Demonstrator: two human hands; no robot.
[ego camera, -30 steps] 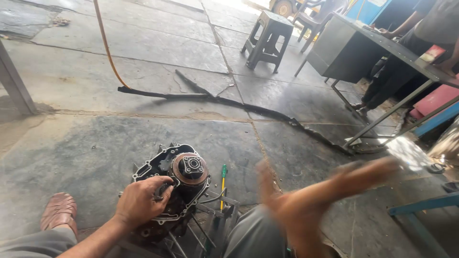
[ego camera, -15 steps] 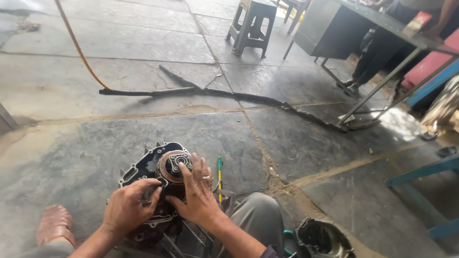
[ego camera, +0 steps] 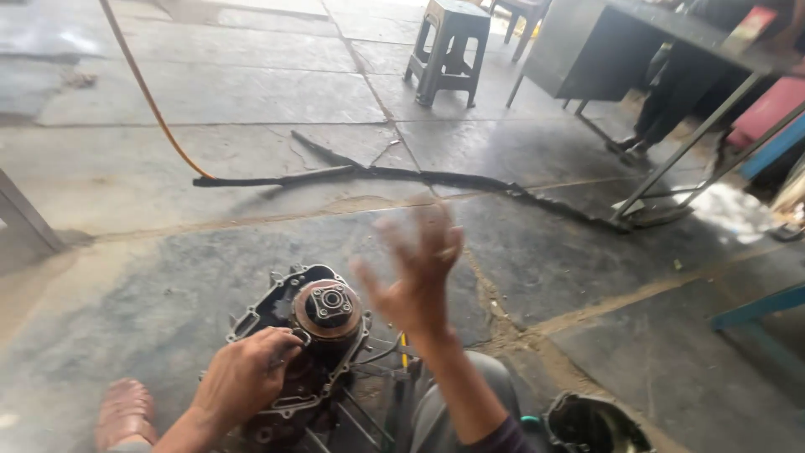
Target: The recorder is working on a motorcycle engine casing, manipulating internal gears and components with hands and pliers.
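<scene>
The right hand [ego camera: 417,273] has lifted off the engine [ego camera: 306,344] on the concrete floor [ego camera: 168,277], fingers spread and empty, while the left hand [ego camera: 243,377] stays gripping its casing edge.

Stained concrete floor [ego camera: 251,92] lying cracked, grey plastic stool [ego camera: 447,46] standing beyond, metal desk [ego camera: 604,46] catching daylight

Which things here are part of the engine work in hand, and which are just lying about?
In the work:
- engine casing, left hand resting on it
- round clutch assembly on the casing
- right hand, raised, open and blurred

Lying about:
- stool
- metal table
- orange hose
- black strip on the floor
- dark cover
</scene>
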